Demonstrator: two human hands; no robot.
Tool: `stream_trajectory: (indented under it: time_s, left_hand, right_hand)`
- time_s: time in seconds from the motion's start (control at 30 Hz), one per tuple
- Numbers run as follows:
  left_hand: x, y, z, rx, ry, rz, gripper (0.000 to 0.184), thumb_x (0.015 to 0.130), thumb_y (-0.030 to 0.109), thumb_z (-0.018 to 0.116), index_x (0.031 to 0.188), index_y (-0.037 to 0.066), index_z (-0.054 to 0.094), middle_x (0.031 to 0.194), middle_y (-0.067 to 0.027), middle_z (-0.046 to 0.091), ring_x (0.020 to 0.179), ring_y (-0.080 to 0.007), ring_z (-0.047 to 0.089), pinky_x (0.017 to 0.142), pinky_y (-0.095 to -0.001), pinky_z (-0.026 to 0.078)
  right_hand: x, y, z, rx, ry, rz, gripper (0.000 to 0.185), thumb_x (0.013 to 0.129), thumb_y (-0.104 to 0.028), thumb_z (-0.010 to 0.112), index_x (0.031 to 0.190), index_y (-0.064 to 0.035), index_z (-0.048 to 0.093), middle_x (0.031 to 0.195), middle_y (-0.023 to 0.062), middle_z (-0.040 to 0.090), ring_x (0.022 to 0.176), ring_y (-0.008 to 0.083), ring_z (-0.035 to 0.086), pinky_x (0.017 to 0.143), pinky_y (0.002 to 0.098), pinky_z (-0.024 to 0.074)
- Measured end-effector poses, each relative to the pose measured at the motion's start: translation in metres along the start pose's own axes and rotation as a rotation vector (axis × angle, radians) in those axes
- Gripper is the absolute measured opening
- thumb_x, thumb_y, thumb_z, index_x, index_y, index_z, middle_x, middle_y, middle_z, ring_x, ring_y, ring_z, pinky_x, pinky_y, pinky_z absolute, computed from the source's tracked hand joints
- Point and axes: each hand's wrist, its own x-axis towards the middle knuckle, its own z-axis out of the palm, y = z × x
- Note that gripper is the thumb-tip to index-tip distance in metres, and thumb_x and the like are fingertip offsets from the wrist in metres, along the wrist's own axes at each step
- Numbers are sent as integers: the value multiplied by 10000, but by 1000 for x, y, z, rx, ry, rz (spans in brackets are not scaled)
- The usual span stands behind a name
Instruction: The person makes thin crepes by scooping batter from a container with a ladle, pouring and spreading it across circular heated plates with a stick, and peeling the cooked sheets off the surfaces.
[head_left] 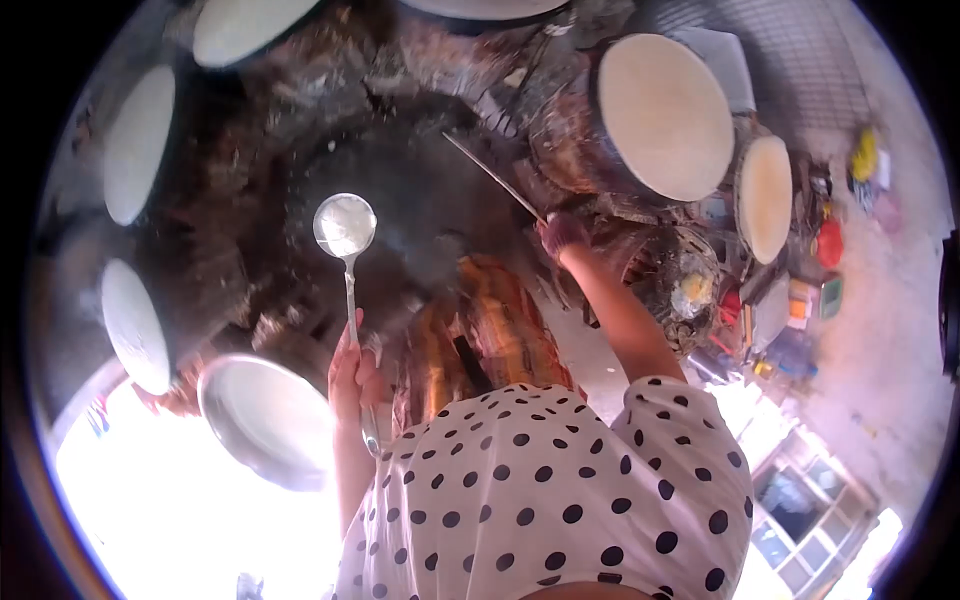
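My left hand is closed around the handle of a metal ladle. White, batter-like stuff lies in the ladle's round bowl, which is held out in front of me over a dark area. My right hand, with something dark purple over it, is closed on a long thin stick that points away to the upper left. Nearest to the right hand is a large round griddle with a pale, flat layer on top. A smaller round pan with a yellowish layer stands beyond it.
More pale round pans ring the left side, among them one at the far left and a wide-rimmed one near my left arm. A striped cloth covers my lap. To the right stand a pot and a red container.
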Motion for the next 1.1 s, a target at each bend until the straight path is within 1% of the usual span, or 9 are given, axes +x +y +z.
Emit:
stream_trajectory:
  time_s: [0.07,0.13,0.2,0.37,0.43,0.53,0.63,0.7,1.1]
  left_hand:
    - [-6,-18,-16,-181,56,-56,460,989,145,354,1431,53,269,515,47,281,339,-62,277,309,-210,242]
    - [35,-47,-36,-97,142,-33,466,990,178,369,1432,67,273,498,44,280,323,-63,275,298,-215,231]
    - [34,-63,-52,-184,256,-72,466,1004,190,357,1442,84,238,533,36,263,317,-57,230,284,-212,229]
    - [41,-98,-84,-381,392,-89,507,980,209,417,1441,77,250,503,41,291,310,-56,245,278,-220,204]
    - [42,-107,-95,-408,415,-117,512,975,207,430,1438,74,257,502,46,280,313,-53,239,288,-215,193]
    - [39,-112,-97,-481,425,-149,509,973,209,437,1434,73,271,504,49,266,316,-50,233,294,-213,186]
    - [40,-107,-95,-540,419,-147,506,969,211,451,1427,70,288,504,55,257,325,-43,218,304,-211,172]
    - [40,-109,-91,-557,427,-140,506,968,209,455,1425,66,291,504,57,257,328,-42,212,306,-211,169]
    - [34,-100,-78,-555,444,-180,511,952,221,479,1415,79,316,506,35,292,340,-58,228,311,-216,185]
  right_hand:
    - [76,29,63,-337,-91,-61,278,884,-278,502,1042,-117,663,1026,177,650,984,340,620,834,437,499]
    - [140,35,63,-195,-88,-10,281,883,-222,483,1063,-97,658,1090,181,632,1015,324,615,866,431,489]
    - [223,80,123,-924,-60,-341,324,913,-200,393,1072,-64,641,1106,109,643,1014,287,621,820,425,499]
    - [297,52,90,-822,-24,-165,376,895,-316,437,1089,-72,646,1158,107,621,1049,305,598,903,416,463]
    - [301,30,65,-862,-81,-245,399,878,-363,465,1078,-76,657,1173,119,611,1064,309,591,918,406,458]
    - [291,13,40,-868,-109,-345,385,872,-346,482,1090,-80,656,1192,136,597,1062,306,597,937,399,455]
    - [291,4,28,-1237,-304,-486,333,892,-264,457,1092,-88,657,1190,141,595,1061,300,599,928,398,469]
    - [253,-52,9,-1343,-386,-316,297,892,-165,450,1090,-97,660,1160,135,613,1049,295,606,887,400,499]
    - [278,-1,24,-1126,-250,-288,280,817,-137,555,1066,-75,666,1135,161,615,1031,335,608,864,427,511]
